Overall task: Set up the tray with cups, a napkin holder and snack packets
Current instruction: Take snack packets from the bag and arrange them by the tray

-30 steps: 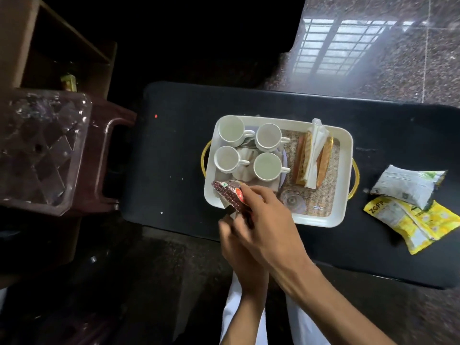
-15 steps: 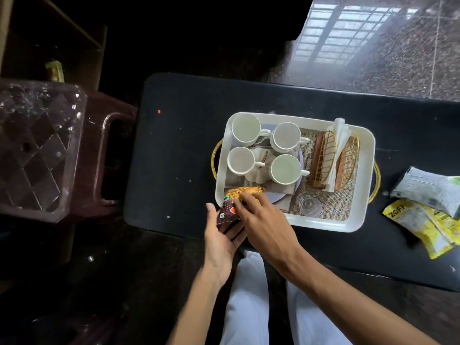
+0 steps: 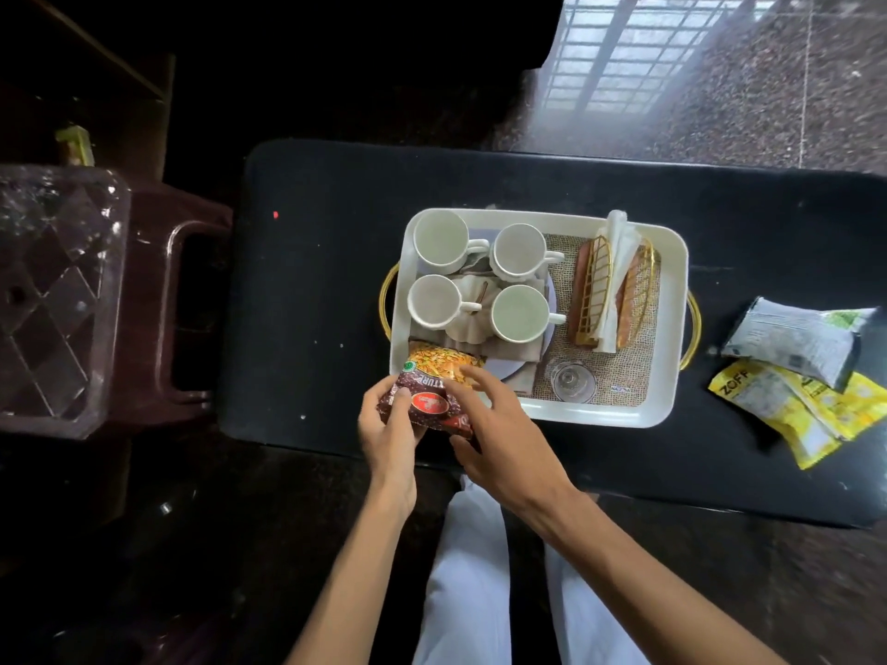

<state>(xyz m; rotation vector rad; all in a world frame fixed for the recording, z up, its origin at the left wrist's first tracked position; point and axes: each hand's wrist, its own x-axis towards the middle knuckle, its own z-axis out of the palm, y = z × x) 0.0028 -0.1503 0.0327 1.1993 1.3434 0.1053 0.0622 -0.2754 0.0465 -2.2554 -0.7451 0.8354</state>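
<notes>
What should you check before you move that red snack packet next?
1. Grip on the red snack packet: ok, the left hand grips it and the right hand touches it.
2. Packet fully inside the white tray: not ok, it straddles the near-left corner.
3. All four white cups in tray: ok.
4. The napkin holder in tray: ok, napkins in it.
5. The grey packet and yellow packets in tray: not ok, they lie on the black table.

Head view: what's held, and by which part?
The red packet: left hand pinches its left edge; right hand touches its right side, though whether it grips cannot be told.
</notes>
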